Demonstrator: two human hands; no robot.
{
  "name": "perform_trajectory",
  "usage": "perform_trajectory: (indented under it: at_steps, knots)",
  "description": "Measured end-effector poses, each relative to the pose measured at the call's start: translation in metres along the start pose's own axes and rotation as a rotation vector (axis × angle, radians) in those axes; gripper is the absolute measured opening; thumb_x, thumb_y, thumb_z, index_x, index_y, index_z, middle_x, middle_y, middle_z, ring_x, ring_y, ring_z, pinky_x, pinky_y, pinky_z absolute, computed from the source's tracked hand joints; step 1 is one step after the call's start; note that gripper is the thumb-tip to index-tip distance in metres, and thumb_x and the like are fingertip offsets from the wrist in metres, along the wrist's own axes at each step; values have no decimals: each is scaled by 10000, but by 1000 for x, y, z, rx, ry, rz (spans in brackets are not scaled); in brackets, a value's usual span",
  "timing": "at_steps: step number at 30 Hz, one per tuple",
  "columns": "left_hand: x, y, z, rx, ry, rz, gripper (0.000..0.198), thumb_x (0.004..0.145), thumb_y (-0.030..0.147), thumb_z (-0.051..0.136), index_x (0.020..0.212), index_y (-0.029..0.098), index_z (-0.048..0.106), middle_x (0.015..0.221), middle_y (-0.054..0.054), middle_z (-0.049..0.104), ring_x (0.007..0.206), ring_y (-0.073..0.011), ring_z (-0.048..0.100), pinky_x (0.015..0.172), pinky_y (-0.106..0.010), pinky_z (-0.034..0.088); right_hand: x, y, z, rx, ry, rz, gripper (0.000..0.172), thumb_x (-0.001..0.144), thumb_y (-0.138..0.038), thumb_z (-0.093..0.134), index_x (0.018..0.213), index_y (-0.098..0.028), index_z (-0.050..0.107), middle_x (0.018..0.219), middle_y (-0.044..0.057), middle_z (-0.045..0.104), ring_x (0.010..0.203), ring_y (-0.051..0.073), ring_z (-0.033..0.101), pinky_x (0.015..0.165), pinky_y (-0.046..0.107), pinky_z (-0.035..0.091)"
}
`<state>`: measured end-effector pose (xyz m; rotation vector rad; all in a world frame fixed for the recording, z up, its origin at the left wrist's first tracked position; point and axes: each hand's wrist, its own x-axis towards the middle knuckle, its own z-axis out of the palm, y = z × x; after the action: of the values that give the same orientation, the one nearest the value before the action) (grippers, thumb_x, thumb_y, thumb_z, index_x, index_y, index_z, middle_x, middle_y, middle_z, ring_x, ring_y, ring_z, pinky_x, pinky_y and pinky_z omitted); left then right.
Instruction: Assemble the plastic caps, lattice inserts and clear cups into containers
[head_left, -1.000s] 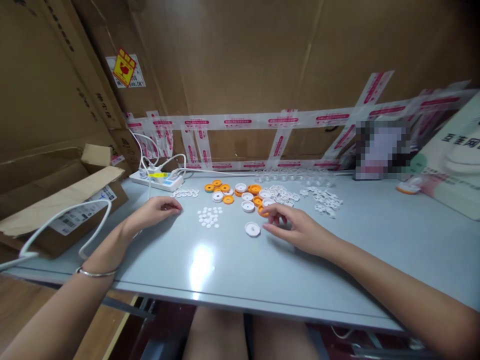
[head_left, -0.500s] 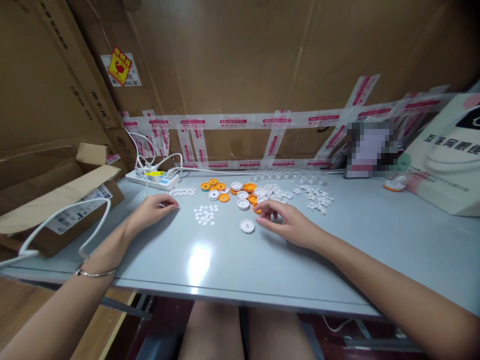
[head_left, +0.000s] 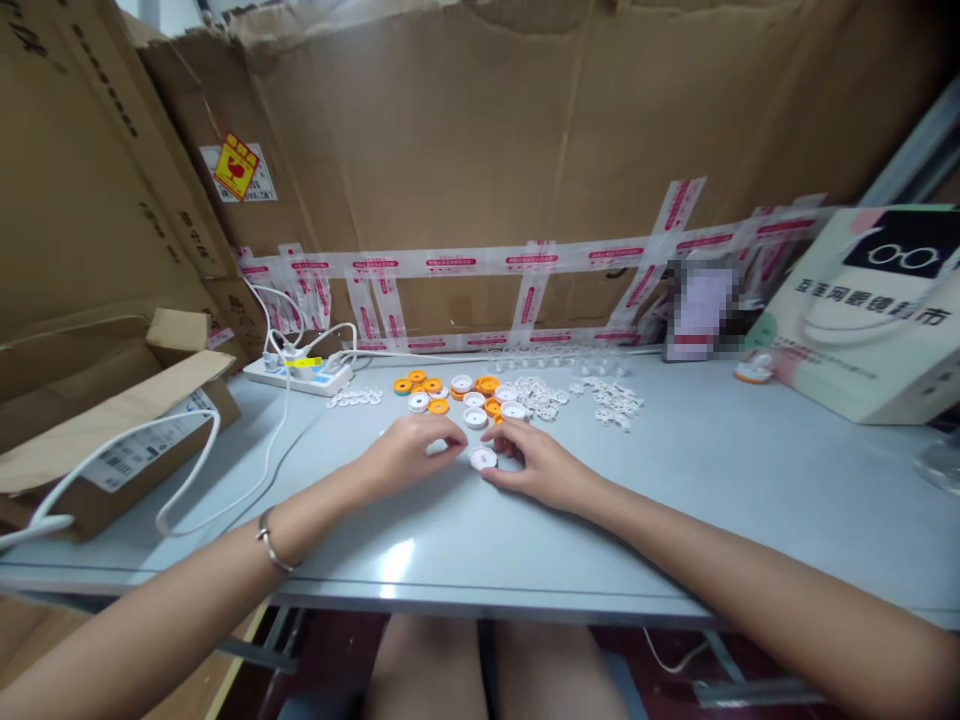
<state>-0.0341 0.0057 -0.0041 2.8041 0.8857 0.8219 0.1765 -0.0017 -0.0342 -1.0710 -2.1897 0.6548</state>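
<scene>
My left hand (head_left: 414,447) lies curled on the grey table (head_left: 675,500), fingertips pinched together over a patch of small white discs that it mostly hides. My right hand (head_left: 534,462) rests just to its right, with thumb and forefinger closed around a round white cap (head_left: 483,458) lying flat on the table. Right behind both hands is a cluster of orange rings (head_left: 488,384) and white caps (head_left: 463,383). I cannot make out what the left fingertips hold.
Piles of small white plastic parts (head_left: 615,402) and clear pieces lie behind the cluster. A white power strip (head_left: 294,374) with cables sits at the back left, beside an open cardboard box (head_left: 112,430). A printed box (head_left: 862,320) stands at the right. Cardboard walls enclose the table.
My left hand has slid right from near the power strip to the small white discs. My right hand has drawn in to the white cap. The view has shifted.
</scene>
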Motion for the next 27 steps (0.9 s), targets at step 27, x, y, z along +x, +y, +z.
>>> perform_trajectory:
  at_steps: [27]
  knots:
    - [11, -10, 29, 76, -6, 131, 183, 851, 179, 493, 790, 159, 664, 792, -55, 694, 722, -141, 627, 657, -234, 432, 4, 11, 6, 18, 15, -66, 195, 757, -259, 595, 931, -172, 591, 838, 35, 539, 747, 137, 517, 696, 261, 437]
